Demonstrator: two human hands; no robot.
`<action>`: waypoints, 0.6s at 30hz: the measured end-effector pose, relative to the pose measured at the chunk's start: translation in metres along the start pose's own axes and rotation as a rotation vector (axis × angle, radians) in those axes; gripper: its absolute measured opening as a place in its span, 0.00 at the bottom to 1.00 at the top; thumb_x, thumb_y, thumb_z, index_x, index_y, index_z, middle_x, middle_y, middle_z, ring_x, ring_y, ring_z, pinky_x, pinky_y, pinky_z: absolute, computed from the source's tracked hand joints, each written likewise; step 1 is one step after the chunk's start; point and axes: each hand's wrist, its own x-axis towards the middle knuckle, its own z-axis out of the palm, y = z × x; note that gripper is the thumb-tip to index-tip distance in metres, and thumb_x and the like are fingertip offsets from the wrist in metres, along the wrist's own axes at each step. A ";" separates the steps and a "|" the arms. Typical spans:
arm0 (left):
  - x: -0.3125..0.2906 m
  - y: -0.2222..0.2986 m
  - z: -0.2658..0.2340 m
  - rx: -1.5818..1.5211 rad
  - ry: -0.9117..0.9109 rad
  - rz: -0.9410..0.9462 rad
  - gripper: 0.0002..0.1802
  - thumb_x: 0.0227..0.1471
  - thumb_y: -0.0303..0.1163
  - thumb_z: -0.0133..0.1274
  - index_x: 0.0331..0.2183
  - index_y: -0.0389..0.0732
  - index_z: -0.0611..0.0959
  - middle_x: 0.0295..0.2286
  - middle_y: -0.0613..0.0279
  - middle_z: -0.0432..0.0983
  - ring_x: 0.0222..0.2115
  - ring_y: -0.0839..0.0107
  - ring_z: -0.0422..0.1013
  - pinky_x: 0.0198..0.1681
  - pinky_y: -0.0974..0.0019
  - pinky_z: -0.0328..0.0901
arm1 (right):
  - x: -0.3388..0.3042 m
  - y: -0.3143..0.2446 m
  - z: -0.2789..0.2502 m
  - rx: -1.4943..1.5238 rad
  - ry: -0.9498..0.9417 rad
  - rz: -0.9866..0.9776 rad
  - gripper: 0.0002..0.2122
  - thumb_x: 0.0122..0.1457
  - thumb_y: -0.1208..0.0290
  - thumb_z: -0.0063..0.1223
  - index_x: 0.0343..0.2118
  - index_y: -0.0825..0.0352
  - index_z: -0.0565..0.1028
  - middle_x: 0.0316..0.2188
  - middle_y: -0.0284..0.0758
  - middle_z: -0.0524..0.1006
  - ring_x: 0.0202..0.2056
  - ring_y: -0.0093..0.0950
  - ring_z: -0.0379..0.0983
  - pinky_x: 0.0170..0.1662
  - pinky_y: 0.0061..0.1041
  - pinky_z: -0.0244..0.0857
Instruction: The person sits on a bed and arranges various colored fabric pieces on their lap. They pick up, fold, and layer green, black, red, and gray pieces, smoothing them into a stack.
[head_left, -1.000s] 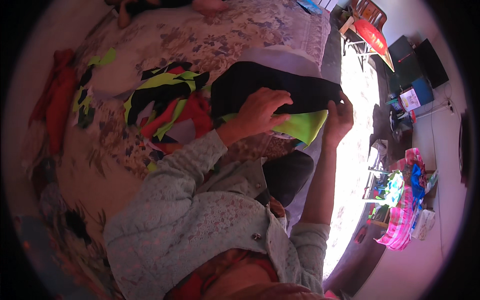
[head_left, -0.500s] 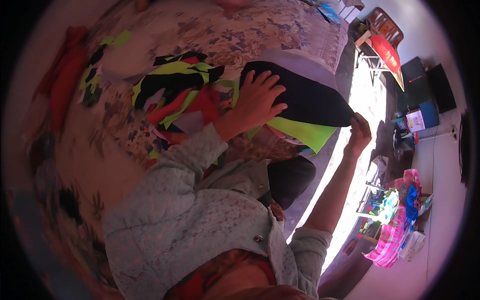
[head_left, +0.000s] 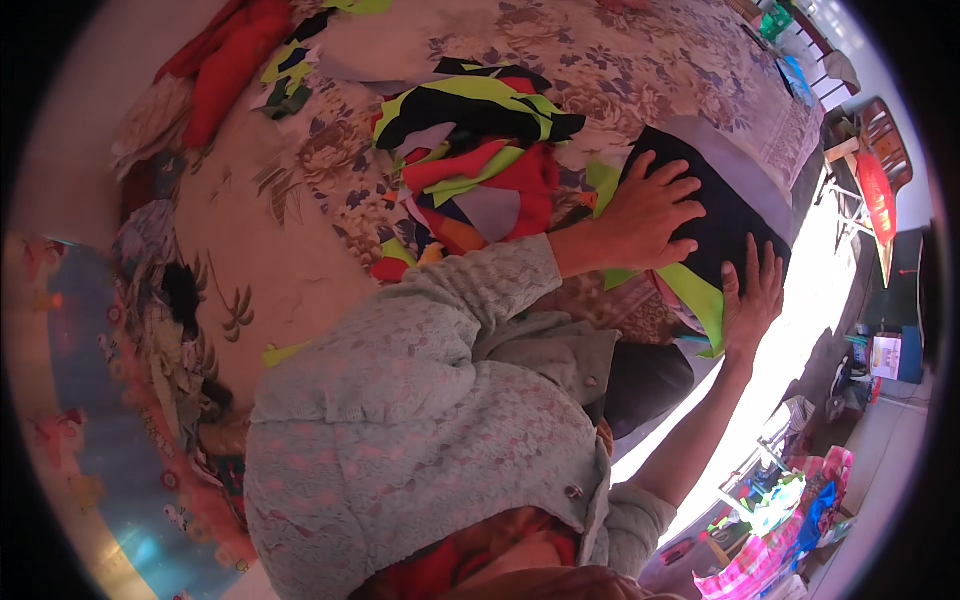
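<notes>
A black piece of cloth (head_left: 735, 210) is spread at the bed's right side. My left hand (head_left: 655, 215) rests flat on its left part, fingers spread. At the cloth's near right edge lies my right hand (head_left: 752, 298), its fingers stretched out and the thumb apart. Beneath the black piece, a lilac-grey cloth (head_left: 725, 150) shows on the far side and a lime green cloth (head_left: 700, 295) on the near side. A heap of black, lime, red and grey cloth pieces (head_left: 480, 120) sits left of my left hand.
A floral bedcover (head_left: 330, 150) lies under the cloth. Red garments (head_left: 225, 80) and small scraps (head_left: 290, 65) are at the far left. Past the bed's right edge, sunlight falls on the floor (head_left: 800, 310). A wooden chair (head_left: 885, 140) and a pink checked cloth (head_left: 755, 560) stand beyond.
The view has shifted, so the bed sits further right. My right hand has gone from pinching the black cloth's right corner to lying flat on it. My left hand stays on the cloth.
</notes>
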 end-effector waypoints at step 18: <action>-0.082 -0.234 -0.080 0.510 0.143 -0.407 0.23 0.34 0.34 0.64 0.39 0.46 0.80 0.40 0.60 0.75 0.45 0.60 0.69 0.47 0.55 0.60 | -0.002 -0.004 -0.001 0.034 0.023 0.030 0.28 0.58 0.40 0.43 0.59 0.46 0.66 0.63 0.31 0.59 0.66 0.34 0.46 0.66 0.42 0.33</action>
